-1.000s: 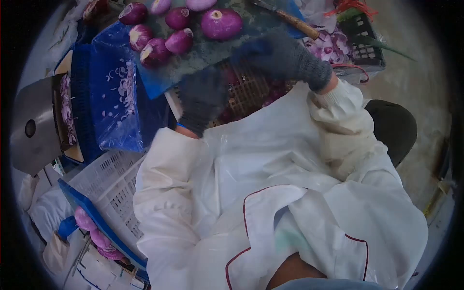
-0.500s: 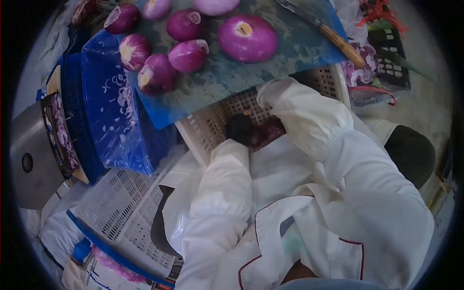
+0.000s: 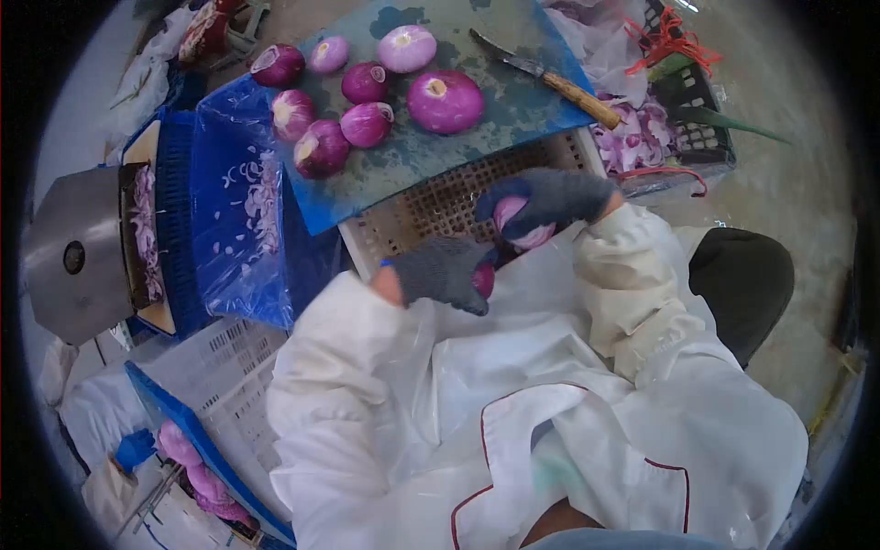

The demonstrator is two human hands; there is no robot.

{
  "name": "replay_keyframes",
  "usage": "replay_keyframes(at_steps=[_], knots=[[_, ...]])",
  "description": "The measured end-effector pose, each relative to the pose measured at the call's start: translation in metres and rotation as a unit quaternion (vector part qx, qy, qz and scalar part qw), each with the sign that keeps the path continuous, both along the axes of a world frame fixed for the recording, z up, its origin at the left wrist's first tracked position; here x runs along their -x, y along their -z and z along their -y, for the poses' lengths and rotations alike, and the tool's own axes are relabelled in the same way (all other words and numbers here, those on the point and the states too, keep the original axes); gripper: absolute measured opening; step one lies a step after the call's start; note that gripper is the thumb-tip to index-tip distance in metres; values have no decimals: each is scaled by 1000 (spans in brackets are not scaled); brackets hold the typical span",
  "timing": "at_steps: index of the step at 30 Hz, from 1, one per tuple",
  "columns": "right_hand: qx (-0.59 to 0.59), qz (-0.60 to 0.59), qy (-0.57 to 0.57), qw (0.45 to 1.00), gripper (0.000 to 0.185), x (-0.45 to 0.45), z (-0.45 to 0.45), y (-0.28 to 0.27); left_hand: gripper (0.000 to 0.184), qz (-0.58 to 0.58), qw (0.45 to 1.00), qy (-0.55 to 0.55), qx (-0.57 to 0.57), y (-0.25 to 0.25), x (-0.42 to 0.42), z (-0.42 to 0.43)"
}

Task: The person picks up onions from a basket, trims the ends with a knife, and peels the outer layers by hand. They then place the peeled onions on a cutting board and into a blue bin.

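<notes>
Both my hands wear dark grey gloves and are raised over the near side of a pale plastic crate (image 3: 367,246). My left hand (image 3: 442,272) is closed round a red onion (image 3: 484,279), of which only a small part shows past the fingers. In my right hand (image 3: 550,203) is another red onion (image 3: 527,229), its purple and white sides visible between the fingers. Beyond them, a wet blue-green cutting board (image 3: 403,174) rests over the crate. Several red onions (image 3: 446,102) with trimmed ends lie on it, beside a wooden-handled knife (image 3: 579,99).
A black basket (image 3: 710,137) of onion skins (image 3: 637,137) stands at the right. To the left are a blue plastic-lined bin (image 3: 240,275) with onion slivers and a metal machine (image 3: 78,252). A white perforated crate (image 3: 229,371) sits near my left arm.
My hands have come up out of the crate, and an onion now shows in each. The camera view has shifted, so the board and bin appear slightly smaller and moved.
</notes>
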State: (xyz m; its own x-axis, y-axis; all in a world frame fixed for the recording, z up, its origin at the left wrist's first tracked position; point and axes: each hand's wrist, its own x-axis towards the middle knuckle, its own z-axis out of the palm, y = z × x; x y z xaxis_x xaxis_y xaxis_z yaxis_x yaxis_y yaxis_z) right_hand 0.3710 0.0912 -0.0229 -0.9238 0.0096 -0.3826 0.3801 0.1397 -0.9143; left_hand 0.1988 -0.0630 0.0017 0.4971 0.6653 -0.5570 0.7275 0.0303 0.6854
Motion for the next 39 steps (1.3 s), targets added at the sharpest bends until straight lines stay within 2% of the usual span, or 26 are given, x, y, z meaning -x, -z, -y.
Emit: replay_keyframes(at_steps=[1, 2, 5, 6, 8, 11, 14, 15, 18, 19, 20, 21, 22, 23, 24, 25, 26, 27, 28, 29, 30, 32, 33, 36, 37, 39], knots=[[30, -85, 40, 995, 36, -8, -10, -12, 72, 19, 1000, -18, -4, -22, 5, 2], [1, -149, 115, 982, 39, -9, -18, -26, 72, 1, 996, -72, -56, -47, 9, 2], [-35, -307, 353, 883, 44, 18, -48, -39, 76, -99, 933, -181, -295, -66, 27, 1], [-103, -332, 401, 848, 45, 32, -63, -37, 79, -136, 890, -206, -383, -61, 34, -3], [-234, -373, 485, 756, 47, 57, -82, -33, 80, -181, 853, -214, -440, -41, 51, -10], [-387, -316, 464, 732, 38, 62, -72, -91, 80, -281, 807, -171, -491, -29, 60, -21], [-627, -209, 405, 631, 46, 109, -117, 15, 76, -407, 756, -154, -490, -29, 49, -20], [-655, -171, 381, 630, 37, 109, -123, 20, 74, -448, 738, -156, -480, -30, 42, -18], [-681, -281, 311, 601, 40, 65, -107, -32, 68, -444, 721, -168, -505, -36, 15, -8], [-637, -294, 338, 628, 42, 57, -98, -40, 57, -375, 727, -148, -555, -30, 10, -6], [-487, -270, 338, 759, 38, 45, -86, -52, 51, -355, 759, -115, -533, -24, 0, 0], [-318, -235, 326, 859, 34, 31, -73, -64, 44, -334, 788, -84, -510, -15, -15, 10], [-135, -191, 302, 924, 31, 20, -67, -66, 38, -312, 815, -53, -485, -3, -31, 19], [-79, -270, 187, 941, 28, 9, -65, -46, 30, -293, 860, -53, -413, 13, -45, 25], [-6, -229, 103, 968, 29, 1, -54, -34, 23, -272, 899, -53, -338, 35, -59, 33], [58, -176, 21, 983, 30, -8, -43, -23, 19, -287, 923, -29, -254, 66, -71, 43], [132, -3, -29, 991, 36, -15, -24, -22, 16, -300, 939, -4, -167, 99, -80, 56], [-35, 82, -89, 992, 34, -4, -16, -11, 18, -233, 962, 24, -139, 133, -85, 74], [-202, 161, -146, 955, 33, 6, -6, 6, 21, -165, 978, 53, -112, 164, -90, 90], [-300, 144, -131, 934, 32, 10, 0, 44, 23, -95, 988, 82, -85, 180, -94, 99], [-394, 126, -116, 903, 31, 13, 5, 92, 24, -116, 989, 65, -66, 171, -96, 92], [-495, 185, -67, 846, 29, 16, 10, 183, 26, -163, 986, 34, -31, 143, -89, 58], [-540, 216, -43, 813, 28, 18, 11, 221, 27, -83, 978, -144, -127, 160, -83, 59], [-573, 279, -1, 771, 32, 4, 14, 250, 26, -123, 969, -109, -184, 204, -74, 24], [-543, 300, -23, 784, 34, -7, 15, 247, 23, -83, 962, -133, -223, 202, -80, 11], [-466, 340, -78, 813, 39, -24, 16, 219, 25, -111, 966, -153, -175, 241, -103, 9]])
